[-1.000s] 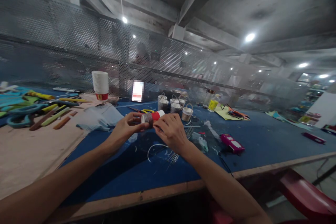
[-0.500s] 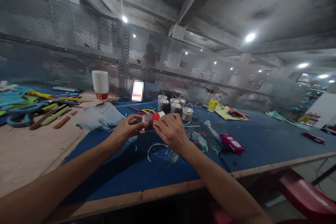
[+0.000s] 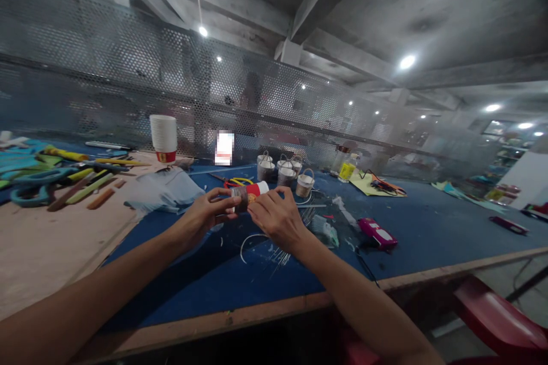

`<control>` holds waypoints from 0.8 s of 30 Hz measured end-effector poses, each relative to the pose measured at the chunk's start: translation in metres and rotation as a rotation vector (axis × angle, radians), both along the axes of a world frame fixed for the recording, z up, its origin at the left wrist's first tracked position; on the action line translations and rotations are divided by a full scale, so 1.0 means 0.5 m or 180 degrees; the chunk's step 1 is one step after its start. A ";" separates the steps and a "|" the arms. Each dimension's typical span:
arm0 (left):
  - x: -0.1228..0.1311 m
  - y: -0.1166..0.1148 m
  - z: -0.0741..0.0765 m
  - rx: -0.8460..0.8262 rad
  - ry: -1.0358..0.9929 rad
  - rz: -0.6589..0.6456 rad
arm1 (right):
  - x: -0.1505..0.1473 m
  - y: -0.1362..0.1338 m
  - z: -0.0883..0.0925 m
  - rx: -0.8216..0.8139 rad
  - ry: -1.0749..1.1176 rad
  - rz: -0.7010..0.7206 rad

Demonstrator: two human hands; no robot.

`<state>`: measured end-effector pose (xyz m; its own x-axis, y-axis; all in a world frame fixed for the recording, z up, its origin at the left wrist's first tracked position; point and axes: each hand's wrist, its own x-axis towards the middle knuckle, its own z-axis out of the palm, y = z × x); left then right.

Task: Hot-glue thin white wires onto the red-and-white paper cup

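Note:
A paper cup [image 3: 257,189] lies sideways between my hands, white at one end, with a red band bearing a gold print and a grey-brown wrapping around its other end. My left hand [image 3: 209,209] grips the wrapped end, thumb and fingers curled round it. Bent fingers of my right hand [image 3: 277,214] press on the near side of the red band; their tips are partly hidden. Just beyond stand several small white-and-grey cups with looped handles [image 3: 305,183]. Yellow-and-red handled pliers [image 3: 240,181] lie behind the held cup.
A stack of white paper cups [image 3: 164,136] stands at the back left, near blue-handled scissors [image 3: 32,191] and a crumpled pale cloth [image 3: 165,189]. Thin wires [image 3: 280,256] lie below my right hand. To the right are a magenta device [image 3: 377,234] and a yellow-labelled bottle [image 3: 348,167].
My right hand has shifted slightly down and left along the cup, its fingers curling differently. More of the red band and its gold print now shows. My left hand keeps its hold.

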<state>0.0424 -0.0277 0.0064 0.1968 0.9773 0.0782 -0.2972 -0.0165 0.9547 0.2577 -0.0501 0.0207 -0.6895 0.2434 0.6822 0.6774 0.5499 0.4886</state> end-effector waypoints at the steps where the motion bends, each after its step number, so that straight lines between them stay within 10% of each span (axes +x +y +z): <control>1: 0.000 0.000 0.000 -0.0016 -0.0011 -0.0001 | -0.001 0.001 -0.002 0.0028 -0.0022 -0.0012; 15: -0.007 -0.004 0.021 -0.0126 -0.0276 0.0024 | -0.020 -0.016 -0.013 -0.0032 -0.0422 0.0234; 24: -0.014 -0.002 0.029 -0.0307 -0.0308 -0.0189 | -0.008 -0.022 0.003 -0.0438 0.0510 0.0237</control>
